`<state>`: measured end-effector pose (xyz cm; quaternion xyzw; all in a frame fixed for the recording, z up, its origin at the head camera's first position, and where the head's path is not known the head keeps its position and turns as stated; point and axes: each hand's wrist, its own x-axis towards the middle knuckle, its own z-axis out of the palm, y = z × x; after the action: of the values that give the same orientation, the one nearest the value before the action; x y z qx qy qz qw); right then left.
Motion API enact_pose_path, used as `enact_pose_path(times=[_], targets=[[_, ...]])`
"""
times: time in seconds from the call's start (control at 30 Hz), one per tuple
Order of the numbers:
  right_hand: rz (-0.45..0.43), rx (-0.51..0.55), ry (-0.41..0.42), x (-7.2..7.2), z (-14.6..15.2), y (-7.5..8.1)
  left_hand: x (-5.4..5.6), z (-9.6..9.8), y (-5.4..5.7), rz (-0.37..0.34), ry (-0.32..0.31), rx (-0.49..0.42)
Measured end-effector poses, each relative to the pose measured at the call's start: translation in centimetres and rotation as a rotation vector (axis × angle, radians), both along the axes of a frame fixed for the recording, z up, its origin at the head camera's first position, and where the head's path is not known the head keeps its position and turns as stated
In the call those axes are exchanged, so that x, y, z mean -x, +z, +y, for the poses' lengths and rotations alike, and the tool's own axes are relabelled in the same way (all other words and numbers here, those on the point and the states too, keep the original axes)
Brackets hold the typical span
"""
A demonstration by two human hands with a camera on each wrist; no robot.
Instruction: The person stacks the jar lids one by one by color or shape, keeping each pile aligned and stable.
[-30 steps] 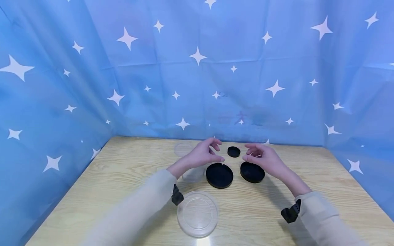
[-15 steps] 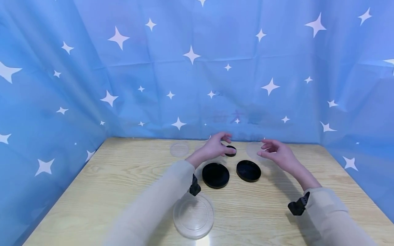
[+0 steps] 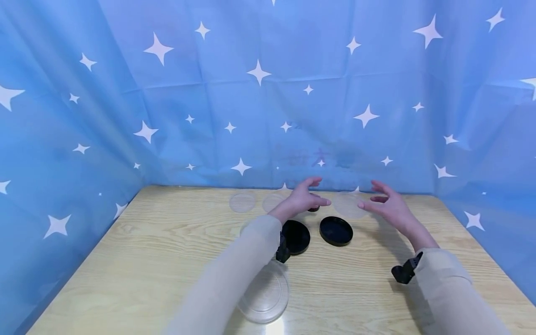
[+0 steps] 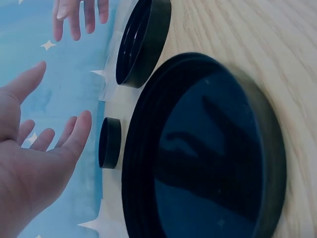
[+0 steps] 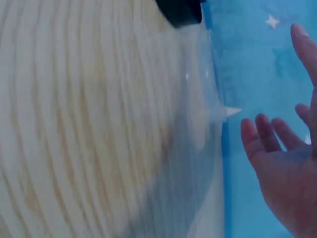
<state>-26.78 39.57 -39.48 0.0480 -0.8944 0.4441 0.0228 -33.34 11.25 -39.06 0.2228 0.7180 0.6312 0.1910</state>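
Note:
In the head view my left hand (image 3: 302, 200) hovers over the back of the table, thumb and fingers spread apart and holding nothing. Partly hidden behind it is a small black round lid (image 4: 110, 144), which the left wrist view shows on the table. Farther right, my right hand (image 3: 390, 210) is also raised with its fingers apart and nothing in them. Between the two hands lies a clear round lid (image 3: 349, 205), its edge close to the right thumb. Two larger black round lids, one nearer the left arm (image 3: 296, 237) and one to its right (image 3: 336, 231), lie in front.
A large clear round lid (image 3: 265, 298) lies near the front, partly under the left sleeve. Two small clear discs, one at left (image 3: 242, 203) and one beside it (image 3: 271, 201), sit along the back of the wooden table (image 3: 146, 260). A blue star-patterned curtain (image 3: 217, 107) stands behind.
My left hand has moved right, past the large black lid to over the small one. My right hand has moved right, away from the black lids, uncovering the clear lid, and its fingers have spread.

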Motion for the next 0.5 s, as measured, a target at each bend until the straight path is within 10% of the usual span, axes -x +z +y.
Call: enact_pose_path(times=[0.5], targets=[[-0.112,-0.018,0.048,0.2,2.2,-2.0,0.5,1.6,-0.5,-0.033,0.012,0.103]])
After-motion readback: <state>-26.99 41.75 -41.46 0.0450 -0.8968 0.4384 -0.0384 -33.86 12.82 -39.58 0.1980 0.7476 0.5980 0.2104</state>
